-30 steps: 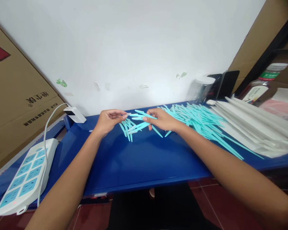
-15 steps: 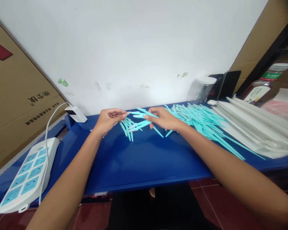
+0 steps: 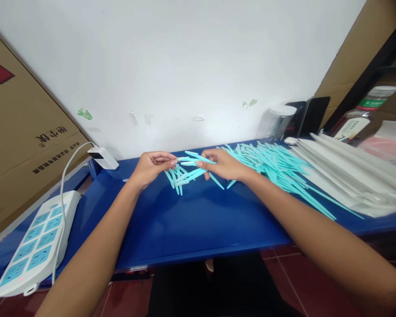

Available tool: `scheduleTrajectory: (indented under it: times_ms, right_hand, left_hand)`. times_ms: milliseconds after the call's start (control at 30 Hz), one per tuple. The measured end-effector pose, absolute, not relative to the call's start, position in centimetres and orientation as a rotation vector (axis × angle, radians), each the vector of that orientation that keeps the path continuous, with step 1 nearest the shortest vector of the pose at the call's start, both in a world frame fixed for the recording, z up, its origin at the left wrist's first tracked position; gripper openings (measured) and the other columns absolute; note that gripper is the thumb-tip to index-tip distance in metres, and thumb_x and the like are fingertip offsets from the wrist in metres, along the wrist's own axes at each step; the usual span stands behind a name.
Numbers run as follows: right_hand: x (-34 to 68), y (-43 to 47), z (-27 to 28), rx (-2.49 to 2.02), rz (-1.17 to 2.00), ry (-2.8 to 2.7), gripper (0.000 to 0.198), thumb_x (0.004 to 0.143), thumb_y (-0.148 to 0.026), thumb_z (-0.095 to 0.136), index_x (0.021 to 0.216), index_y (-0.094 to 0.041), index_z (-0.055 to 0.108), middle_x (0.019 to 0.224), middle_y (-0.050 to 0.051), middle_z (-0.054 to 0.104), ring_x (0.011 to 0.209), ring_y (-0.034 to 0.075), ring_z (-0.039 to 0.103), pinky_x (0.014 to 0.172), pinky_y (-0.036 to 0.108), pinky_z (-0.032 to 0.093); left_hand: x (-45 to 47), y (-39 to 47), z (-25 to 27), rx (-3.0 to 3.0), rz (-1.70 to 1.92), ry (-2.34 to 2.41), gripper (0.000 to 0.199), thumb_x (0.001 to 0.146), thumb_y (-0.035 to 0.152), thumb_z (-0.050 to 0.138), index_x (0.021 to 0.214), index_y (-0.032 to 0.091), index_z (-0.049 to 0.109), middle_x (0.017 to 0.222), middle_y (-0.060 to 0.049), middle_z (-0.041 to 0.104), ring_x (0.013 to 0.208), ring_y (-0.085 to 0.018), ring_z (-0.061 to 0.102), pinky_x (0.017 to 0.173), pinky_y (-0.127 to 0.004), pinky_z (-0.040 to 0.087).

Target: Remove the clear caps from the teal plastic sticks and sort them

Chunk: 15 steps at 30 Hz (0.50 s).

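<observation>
My right hand [image 3: 219, 163] holds a fanned bunch of slim turquoise eyebrow razors [image 3: 193, 175], their pale ends pointing left. Facing it, my left hand [image 3: 156, 166] pinches the pale tip of one razor [image 3: 185, 159] from that bunch between thumb and fingers. Whether a small clear cap sits on this tip is too small to tell. Below the fingertips, a small group of razors [image 3: 173, 179] lies on the blue table [image 3: 198, 224]. Behind my right hand spreads a large heap of the same razors [image 3: 273, 165].
White flat sleeves [image 3: 353, 176] are stacked at the right, by a bottle [image 3: 359, 114] and a lidded clear jar [image 3: 279, 123]. On the left are a power strip [image 3: 36, 246], a white charger [image 3: 103, 157] with a cable, and a cardboard box [image 3: 23, 132]. A white wall [image 3: 198, 66] closes the back.
My left fingers, earlier pinching a small pale piece just off the bunch, now meet the tip of one razor. My right hand has shifted slightly left, still holding the bunch.
</observation>
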State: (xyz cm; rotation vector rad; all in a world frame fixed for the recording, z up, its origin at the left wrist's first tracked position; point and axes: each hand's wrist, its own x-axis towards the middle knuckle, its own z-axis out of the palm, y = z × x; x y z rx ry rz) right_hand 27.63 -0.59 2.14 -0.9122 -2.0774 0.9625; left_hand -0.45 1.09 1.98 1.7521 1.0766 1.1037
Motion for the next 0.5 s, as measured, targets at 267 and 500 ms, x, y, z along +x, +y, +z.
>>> scheduleTrajectory:
  times_ms: [267,500]
  right_hand:
    - [27.3,-0.6,1.6,-0.862,1.1,-2.058,0.043,0.092,-0.063,0.063,0.082,-0.022,0.053,0.064,0.001,0.071,0.06,0.015,0.053,0.058,0.027,0.033]
    - [27.3,-0.7,1.7,-0.877,1.094,-2.086,0.044,0.093,-0.064,0.061,0.083,-0.022,0.053,0.064,0.002,0.071,0.062,0.016,0.053,0.059,0.027,0.033]
  left_hand:
    - [0.3,0.5,1.6,1.635,1.0,0.99,0.05,0.074,0.04,0.09,0.115,0.018,0.071,0.094,-0.012,0.082,0.081,-0.026,0.078,0.072,-0.033,0.058]
    - [-1.3,1.1,2.9,1.779,0.876,1.003,0.064,0.078,0.047,0.086,0.132,0.019,0.067,0.107,-0.015,0.08,0.097,-0.031,0.076,0.082,-0.039,0.058]
